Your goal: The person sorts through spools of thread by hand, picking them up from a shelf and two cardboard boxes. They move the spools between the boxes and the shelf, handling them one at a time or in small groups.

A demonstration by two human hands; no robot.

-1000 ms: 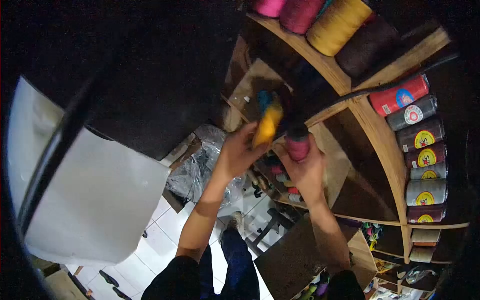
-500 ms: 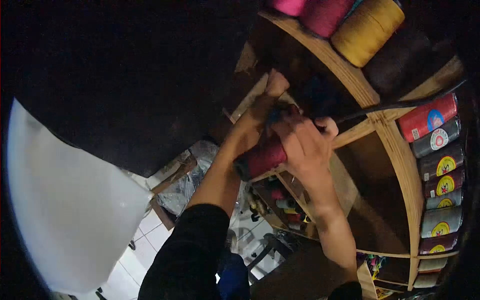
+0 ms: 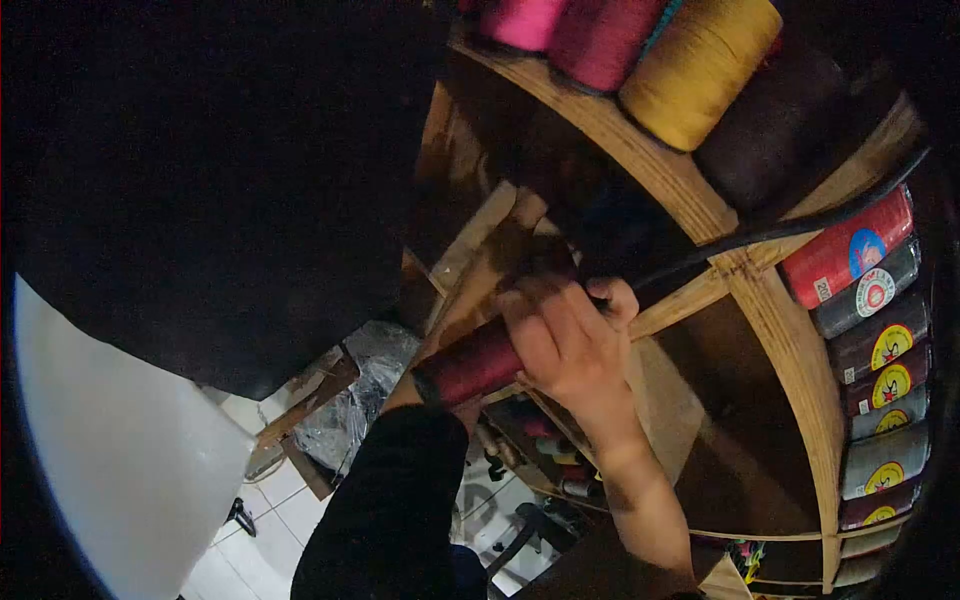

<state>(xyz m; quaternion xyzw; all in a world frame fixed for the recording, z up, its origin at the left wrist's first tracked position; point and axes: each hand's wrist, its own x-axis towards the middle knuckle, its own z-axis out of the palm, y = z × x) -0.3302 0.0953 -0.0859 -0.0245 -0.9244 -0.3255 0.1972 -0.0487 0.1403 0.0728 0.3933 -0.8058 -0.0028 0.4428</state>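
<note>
One dark red thread spool [image 3: 468, 370] jutting toward the lower left from the right hand [image 3: 568, 345], fingers curled around its upper end, left forearm [image 3: 476, 290] behind the spool, left hand [image 3: 528, 210] beside the wooden shelf [image 3: 690, 200], too dim to tell whether spread or closed.

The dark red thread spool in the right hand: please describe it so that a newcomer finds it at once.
Start at the wooden shelf unit, then go to the bare right hand in front of its compartments. The dark red thread spool sticks out from under the fingers, its dark end towards the black left sleeve. Unlike the thread spools on the unit, it is in the hand.
</note>
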